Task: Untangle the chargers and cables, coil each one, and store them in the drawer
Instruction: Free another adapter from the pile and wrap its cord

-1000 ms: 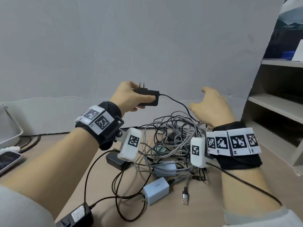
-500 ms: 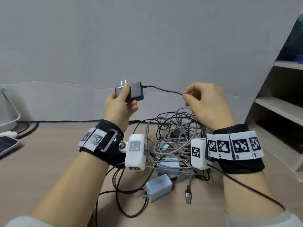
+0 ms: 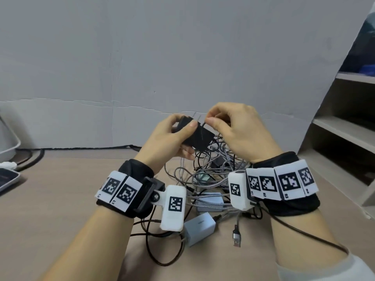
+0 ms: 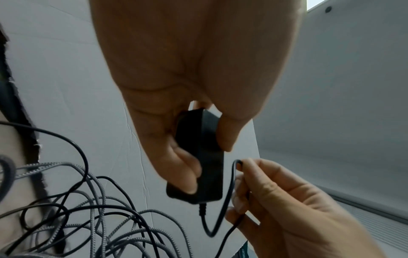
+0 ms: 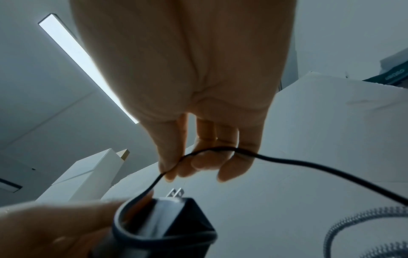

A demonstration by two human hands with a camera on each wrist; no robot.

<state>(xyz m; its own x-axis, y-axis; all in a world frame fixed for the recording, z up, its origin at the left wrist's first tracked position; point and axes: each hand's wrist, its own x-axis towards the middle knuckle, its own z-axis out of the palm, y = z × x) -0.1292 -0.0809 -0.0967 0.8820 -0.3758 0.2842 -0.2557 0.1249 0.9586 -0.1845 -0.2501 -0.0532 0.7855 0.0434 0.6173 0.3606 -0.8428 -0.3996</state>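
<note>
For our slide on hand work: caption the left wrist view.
Left hand grips a black charger; right hand pinches its thin black cable.

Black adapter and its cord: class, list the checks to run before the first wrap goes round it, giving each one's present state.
1. Left hand grips the black adapter: ok.
2. Right hand pinches its black cord: ok.
3. Cord clear of the tangle: not ok; it runs back into the pile.
4. Prongs clear of fingers: ok.
5. Drawer open: cannot tell; none in view.
</note>
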